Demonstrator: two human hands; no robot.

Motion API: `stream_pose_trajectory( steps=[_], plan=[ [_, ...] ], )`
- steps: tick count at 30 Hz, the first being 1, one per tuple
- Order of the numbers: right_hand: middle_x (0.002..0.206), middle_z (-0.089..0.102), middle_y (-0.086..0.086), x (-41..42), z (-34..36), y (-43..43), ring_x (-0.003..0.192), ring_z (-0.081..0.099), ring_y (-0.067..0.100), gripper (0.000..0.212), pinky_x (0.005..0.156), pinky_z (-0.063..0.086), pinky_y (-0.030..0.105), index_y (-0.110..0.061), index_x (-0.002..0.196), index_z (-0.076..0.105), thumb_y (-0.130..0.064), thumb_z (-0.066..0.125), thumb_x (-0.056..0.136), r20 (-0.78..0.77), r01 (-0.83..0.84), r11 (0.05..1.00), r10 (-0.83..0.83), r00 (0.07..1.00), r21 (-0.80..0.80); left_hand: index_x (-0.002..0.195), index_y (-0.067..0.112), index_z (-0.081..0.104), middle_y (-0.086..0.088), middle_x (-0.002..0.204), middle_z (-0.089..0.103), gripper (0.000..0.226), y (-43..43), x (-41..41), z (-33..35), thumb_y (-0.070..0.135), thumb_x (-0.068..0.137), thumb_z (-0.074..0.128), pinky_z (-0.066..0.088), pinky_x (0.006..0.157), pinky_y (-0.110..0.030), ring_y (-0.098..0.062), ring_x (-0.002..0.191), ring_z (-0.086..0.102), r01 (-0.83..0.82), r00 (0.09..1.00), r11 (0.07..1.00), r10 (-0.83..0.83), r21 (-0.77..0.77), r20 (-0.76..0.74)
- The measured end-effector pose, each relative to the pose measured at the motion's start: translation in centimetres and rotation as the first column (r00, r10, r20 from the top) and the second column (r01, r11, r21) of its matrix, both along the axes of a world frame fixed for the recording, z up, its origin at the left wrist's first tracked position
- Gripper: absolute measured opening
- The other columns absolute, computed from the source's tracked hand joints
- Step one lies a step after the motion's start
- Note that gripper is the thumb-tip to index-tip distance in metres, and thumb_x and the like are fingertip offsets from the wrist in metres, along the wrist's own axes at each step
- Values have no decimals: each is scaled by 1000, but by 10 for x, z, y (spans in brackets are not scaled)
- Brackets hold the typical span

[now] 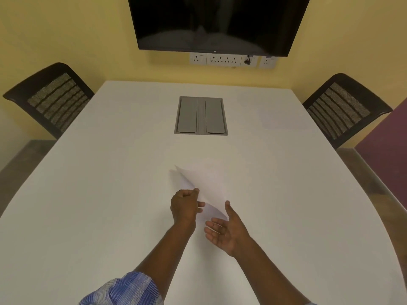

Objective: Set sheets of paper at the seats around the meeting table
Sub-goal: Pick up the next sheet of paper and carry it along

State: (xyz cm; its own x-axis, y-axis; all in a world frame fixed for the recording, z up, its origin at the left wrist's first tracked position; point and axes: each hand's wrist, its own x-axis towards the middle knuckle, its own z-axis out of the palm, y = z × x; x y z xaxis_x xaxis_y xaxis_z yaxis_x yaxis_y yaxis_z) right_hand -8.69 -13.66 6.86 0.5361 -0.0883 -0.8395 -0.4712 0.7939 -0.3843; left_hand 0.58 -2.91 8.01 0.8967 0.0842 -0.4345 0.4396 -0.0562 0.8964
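A white sheet of paper (pixel 204 186) is lifted at its left edge over the white meeting table (pixel 110 172), near the middle front. My left hand (pixel 184 208) pinches that edge between thumb and fingers. My right hand (pixel 224 230) is beside it, palm up and fingers spread, just under the sheet's near corner; I cannot tell whether it touches the paper. A faint second sheet (pixel 279 116) seems to lie flat at the far right seat, almost the same white as the table.
Two black mesh chairs stand at the far corners, one on the left (pixel 50 100) and one on the right (pixel 345 108). A grey cable hatch (pixel 200 115) is set into the table's middle. A dark wall screen (pixel 218 23) hangs above wall sockets (pixel 222 60).
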Motion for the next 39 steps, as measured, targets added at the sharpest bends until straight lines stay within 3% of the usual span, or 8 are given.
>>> stream_pose_trajectory(
  steps=[6,11,15,19,22,26,30,39],
  plan=[
    [110,70,22,2,26,4,93,70,35,42,69,59,42,0,121,62,-29,73,92,101,200,978,-194,976,-54,89,12,70,-1,65,75,16,13,-42,22,28,92,72,60,58,-35,-20,57,73,18,1000,995,-18,-103,0],
    [104,69,21,-15,49,-3,89,71,34,24,72,62,43,0,104,62,-16,75,90,83,108,871,-78,993,-480,88,12,68,-1,73,75,21,39,-84,23,32,90,73,53,48,-28,-16,58,72,0,999,999,2,-49,37],
    [75,67,0,-45,99,-14,83,73,26,28,59,51,27,-19,73,57,-35,73,89,-166,-263,263,340,926,-928,89,10,66,-6,79,75,24,67,-104,22,33,90,74,51,53,-32,-18,60,69,-19,1000,999,19,-26,19],
    [93,70,-5,-71,170,-31,85,64,18,21,60,40,27,-21,95,69,-41,65,93,-466,-369,-285,522,715,-885,90,8,67,-10,84,74,25,84,-117,25,32,92,72,49,55,-33,-21,64,67,10,1000,998,-9,-58,16],
    [85,73,-19,-106,228,-43,76,67,1,16,56,48,14,-34,95,70,-48,68,87,-317,-194,-256,649,692,-947,90,9,67,-9,83,74,26,90,-125,29,34,95,67,49,56,-33,-22,66,68,13,1000,995,-11,-98,25],
    [92,79,-5,-150,242,-70,83,76,16,22,72,58,26,-26,98,77,-45,76,86,-95,-243,183,581,809,-953,90,7,67,-7,79,71,29,95,-141,29,36,98,62,46,56,-33,-22,66,65,10,1000,988,-12,-154,-16],
    [82,70,3,-175,203,-81,79,63,22,29,68,47,33,-15,82,69,-42,65,94,-522,-451,-314,200,829,-835,90,8,66,-9,81,71,29,99,-160,22,35,99,59,45,57,-33,-22,67,64,33,998,987,-40,-157,-44],
    [73,69,-1,-221,218,-4,66,61,25,15,54,35,28,-24,87,67,-34,62,97,-349,-130,-638,231,908,-759,92,11,68,-8,83,72,27,105,-193,29,36,99,60,48,56,-32,-21,69,66,115,993,977,-116,-178,6]
  ],
)
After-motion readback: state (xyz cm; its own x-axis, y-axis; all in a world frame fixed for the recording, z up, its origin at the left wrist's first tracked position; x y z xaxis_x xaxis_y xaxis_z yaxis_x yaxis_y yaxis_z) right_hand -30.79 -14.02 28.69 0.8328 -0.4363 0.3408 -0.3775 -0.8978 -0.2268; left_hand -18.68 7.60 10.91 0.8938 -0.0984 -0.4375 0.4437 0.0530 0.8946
